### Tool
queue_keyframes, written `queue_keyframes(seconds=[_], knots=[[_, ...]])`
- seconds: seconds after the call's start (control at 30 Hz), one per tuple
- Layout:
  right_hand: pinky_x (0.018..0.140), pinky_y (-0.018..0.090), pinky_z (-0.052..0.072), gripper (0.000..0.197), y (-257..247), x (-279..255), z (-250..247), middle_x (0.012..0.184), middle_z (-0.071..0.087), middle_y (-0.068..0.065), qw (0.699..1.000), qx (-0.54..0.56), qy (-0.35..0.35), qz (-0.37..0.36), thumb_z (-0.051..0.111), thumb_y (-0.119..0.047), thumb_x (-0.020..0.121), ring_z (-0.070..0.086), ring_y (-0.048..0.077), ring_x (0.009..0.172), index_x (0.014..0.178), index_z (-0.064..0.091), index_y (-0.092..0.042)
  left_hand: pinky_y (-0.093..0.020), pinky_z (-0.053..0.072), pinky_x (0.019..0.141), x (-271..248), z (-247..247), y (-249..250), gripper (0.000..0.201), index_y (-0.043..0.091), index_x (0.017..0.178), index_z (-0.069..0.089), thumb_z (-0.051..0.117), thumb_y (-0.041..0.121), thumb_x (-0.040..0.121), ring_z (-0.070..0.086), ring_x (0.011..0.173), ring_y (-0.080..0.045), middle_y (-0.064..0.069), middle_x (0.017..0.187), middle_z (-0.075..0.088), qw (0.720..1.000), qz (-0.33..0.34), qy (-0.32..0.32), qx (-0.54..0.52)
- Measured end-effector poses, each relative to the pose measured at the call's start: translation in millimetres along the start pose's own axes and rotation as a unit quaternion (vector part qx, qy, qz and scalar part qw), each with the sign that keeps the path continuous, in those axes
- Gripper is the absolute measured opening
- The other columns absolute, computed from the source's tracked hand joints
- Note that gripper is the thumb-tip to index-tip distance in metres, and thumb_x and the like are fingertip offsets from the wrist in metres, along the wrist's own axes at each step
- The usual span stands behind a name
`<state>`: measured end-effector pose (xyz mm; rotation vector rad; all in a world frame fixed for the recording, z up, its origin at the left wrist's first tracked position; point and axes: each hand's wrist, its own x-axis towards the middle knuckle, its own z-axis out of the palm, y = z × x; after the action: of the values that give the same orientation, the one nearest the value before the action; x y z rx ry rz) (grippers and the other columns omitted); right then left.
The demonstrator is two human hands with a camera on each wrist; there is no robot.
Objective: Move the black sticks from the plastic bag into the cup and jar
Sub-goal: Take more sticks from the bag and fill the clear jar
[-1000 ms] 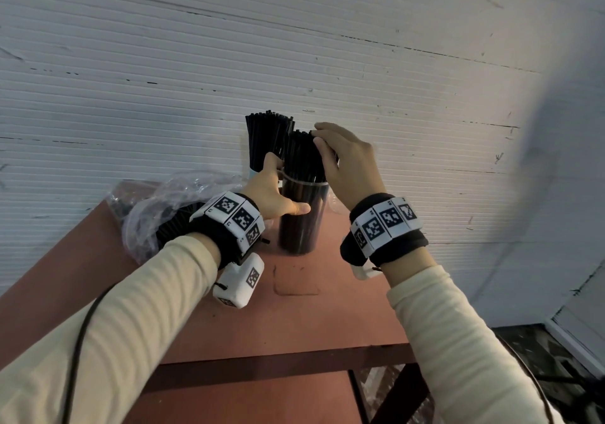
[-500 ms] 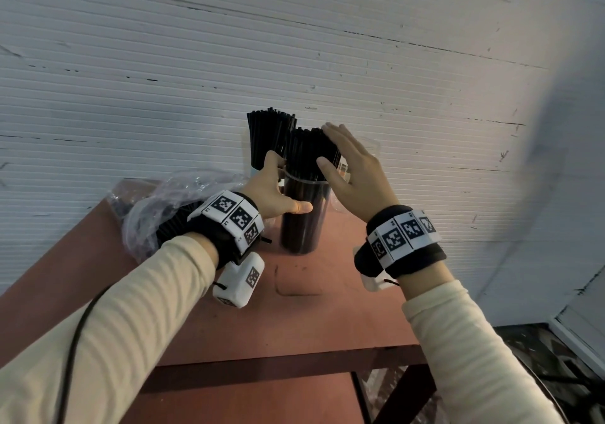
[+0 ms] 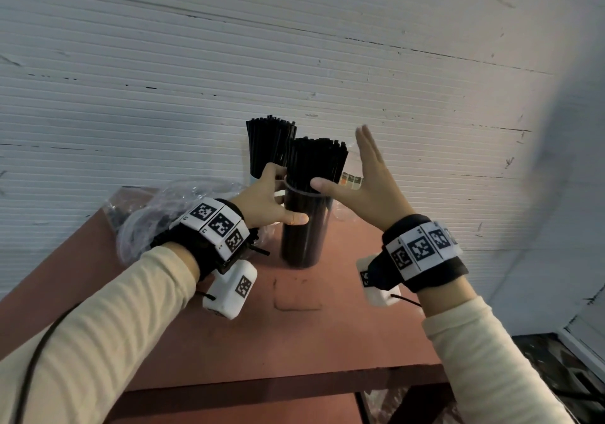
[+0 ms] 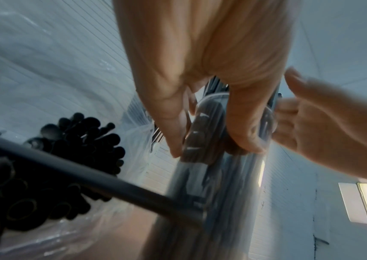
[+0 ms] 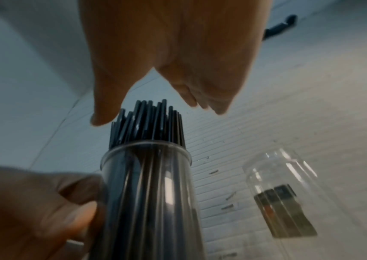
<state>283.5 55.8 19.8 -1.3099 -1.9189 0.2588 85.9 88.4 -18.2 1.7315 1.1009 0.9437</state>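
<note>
Head: I see jar (image 3: 302,227) packed with sticks (image 3: 316,161), my left hand (image 3: 265,201) curled round it; right hand (image 3: 366,187) flat, fingers straight, thumb at rim. Cup (image 3: 258,179) behind also full.

Left wrist: bag (image 4: 115,193) holds more sticks (image 4: 66,158); transfer unfinished, I judge.

Right wrist: fingers (image 5: 200,98) spread above stick tops (image 5: 149,123), gripping nothing; empty glass (image 5: 289,193) beside.

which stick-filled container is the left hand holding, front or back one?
The front one: the clear cup, nearer the camera, with the left hand wrapped round it. The rear bundle stands untouched behind.
</note>
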Motion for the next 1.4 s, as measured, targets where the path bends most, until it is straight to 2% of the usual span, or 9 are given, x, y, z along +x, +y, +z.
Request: queue_keyframes(seconds=[0.1, 0.2, 0.33, 0.4, 0.47, 0.57, 0.7, 0.87, 1.4], knots=[[0.117, 0.038, 0.026, 0.109, 16, 9, 7, 0.151, 0.037, -0.006, 0.992, 0.042, -0.101, 0.068, 0.076, -0.069, 0.059, 0.034, 0.009, 0.139, 0.148, 0.030, -0.025, -0.038, 0.044, 0.105, 2, 0, 2, 0.092, 0.010, 0.143, 0.018, 0.074, -0.010, 0.073, 0.050, 0.127, -0.021, -0.010, 0.140, 0.048, 0.999, -0.028, -0.015, -0.032], [0.104, 0.035, 0.044, 0.089, 24, 17, 20, 0.124, 0.061, -0.015, 0.986, 0.053, -0.141, 0.068, 0.077, -0.073, 0.054, 0.055, 0.002, 0.116, 0.129, 0.052, -0.032, -0.040, 0.044, 0.105, 8, -5, 7, 0.084, 0.010, 0.143, 0.028, 0.068, -0.016, 0.073, 0.051, 0.125, -0.020, -0.008, 0.136, 0.053, 0.999, -0.037, -0.009, -0.012], [0.093, 0.042, 0.054, 0.083, 32, 18, 26, 0.119, 0.061, -0.016, 0.987, 0.090, -0.116, 0.071, 0.082, -0.063, 0.055, 0.060, 0.006, 0.107, 0.127, 0.052, -0.032, -0.037, 0.052, 0.090, 24, -24, 21, 0.049, 0.018, 0.116, 0.049, 0.065, -0.008, 0.077, 0.061, 0.106, -0.022, -0.008, 0.117, 0.061, 0.985, -0.007, 0.167, -0.032], [0.095, 0.036, 0.051, 0.091, 36, 20, 26, 0.122, 0.059, -0.013, 0.990, 0.099, -0.059, 0.079, 0.082, -0.062, 0.052, 0.058, 0.007, 0.111, 0.130, 0.050, -0.028, -0.024, 0.050, 0.078, 35, -38, 24, 0.056, 0.019, 0.117, 0.042, 0.075, 0.002, 0.075, 0.058, 0.095, -0.016, -0.003, 0.107, 0.057, 0.963, 0.009, 0.267, -0.035], [0.096, 0.028, 0.046, 0.088, 39, 25, 26, 0.124, 0.059, -0.009, 0.989, 0.118, 0.008, 0.092, 0.086, -0.048, 0.058, 0.056, 0.008, 0.113, 0.133, 0.048, -0.021, -0.024, 0.045, 0.085, 47, -51, 24, 0.079, 0.018, 0.128, 0.031, 0.084, 0.014, 0.069, 0.053, 0.106, -0.018, -0.007, 0.118, 0.049, 0.953, 0.001, 0.302, -0.004], [0.092, 0.026, 0.045, 0.080, 36, 38, 28, 0.122, 0.058, -0.009, 0.983, 0.123, 0.068, 0.115, 0.085, -0.036, 0.067, 0.055, 0.009, 0.109, 0.133, 0.046, -0.016, -0.036, 0.035, 0.108, 67, -60, 16, 0.112, 0.016, 0.144, 0.013, 0.090, 0.020, 0.063, 0.040, 0.132, -0.029, -0.018, 0.145, 0.035, 0.962, -0.071, 0.261, 0.042], [0.090, 0.029, 0.047, 0.077, 33, 66, 47, 0.125, 0.059, 0.001, 0.973, 0.113, 0.107, 0.169, 0.083, -0.035, 0.069, 0.058, 0.020, 0.112, 0.131, 0.043, -0.013, -0.043, 0.041, 0.108, 88, -61, -16, 0.139, 0.013, 0.148, 0.017, 0.099, 0.031, 0.038, 0.049, 0.128, -0.029, -0.014, 0.140, 0.049, 0.978, -0.132, 0.159, 0.042], [0.078, 0.026, 0.042, 0.072, 35, 97, 68, 0.123, 0.059, 0.008, 0.967, 0.096, 0.072, 0.227, 0.080, -0.037, 0.073, 0.059, 0.026, 0.112, 0.126, 0.041, -0.008, -0.043, 0.053, 0.093, 95, -58, -37, 0.071, 0.016, 0.100, 0.068, 0.096, 0.027, 0.035, 0.069, 0.097, -0.021, -0.003, 0.099, 0.073, 0.986, -0.119, 0.098, 0.061], [0.084, 0.025, 0.039, 0.081, 26, 77, 55, 0.130, 0.053, 0.008, 0.981, 0.053, 0.042, 0.179, 0.074, -0.043, 0.080, 0.052, 0.025, 0.120, 0.138, 0.032, -0.006, -0.038, 0.056, 0.088, 91, -49, -41, 0.075, 0.022, 0.096, 0.072, 0.082, 0.054, 0.030, 0.070, 0.088, -0.017, 0.001, 0.092, 0.075, 0.980, -0.092, 0.154, 0.083]])
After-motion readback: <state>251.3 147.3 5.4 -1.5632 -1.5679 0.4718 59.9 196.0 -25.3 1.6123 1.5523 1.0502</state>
